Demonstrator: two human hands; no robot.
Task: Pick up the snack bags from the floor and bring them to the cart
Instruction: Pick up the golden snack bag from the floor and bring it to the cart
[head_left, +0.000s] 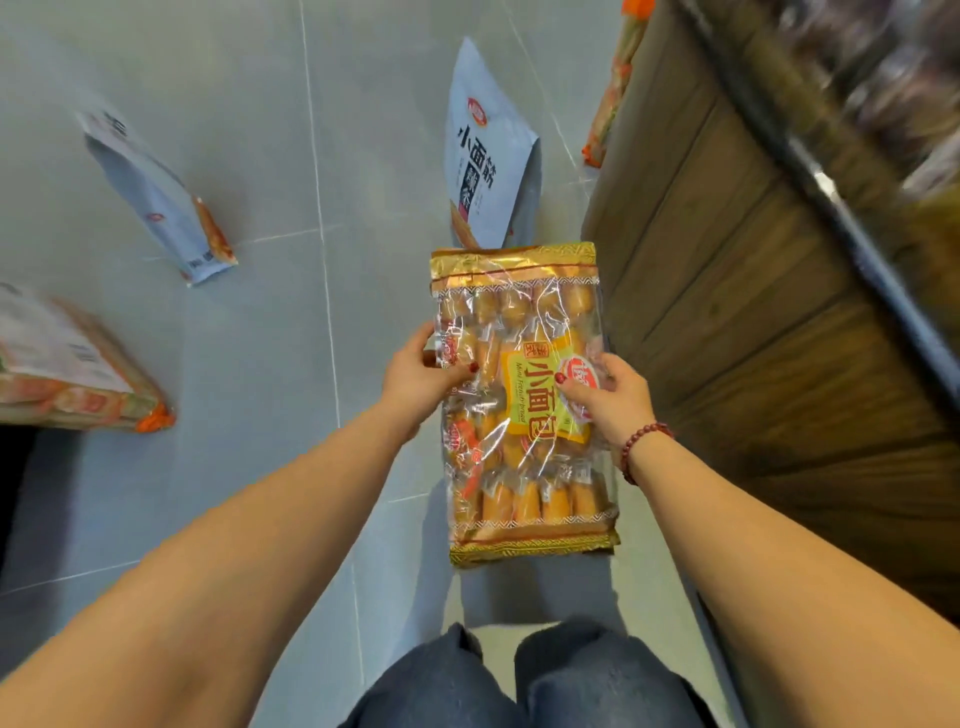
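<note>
Grey tiled floor (249, 130) fills most of my head view, with a wooden-panelled unit (753, 270) standing along its right edge. A dark metal rail (862, 249) runs along the top of the unit, and the goods above it are too blurred to read. I can't tell whether this unit is the cart.

Both hands hold one clear bag of mini bread rolls (524, 415) with gold end bands and a yellow label. It is up off the floor, long side running away from me, just beside the wooden unit. My left hand (415, 382) pinches the bag's left edge, thumb on the front and fingers behind. My right hand (610, 400) grips the right edge, thumb pressed on the round red logo and fingers curled round the back. A red bead bracelet (644, 447) sits on the right wrist. Blue jeans (519, 686) show at the bottom of the view, under the bag.

Other snack bags lie on the floor:
- A white-and-blue pouch (485, 156) lies straight ahead, its near end hidden behind the bread bag.
- A second white-and-blue pouch (156, 197) lies well to the left, tilted.
- A flat orange-and-white pack (67, 374) lies at the far left edge.
- An orange bag (613, 93) leans against the wooden unit's far corner.
</note>
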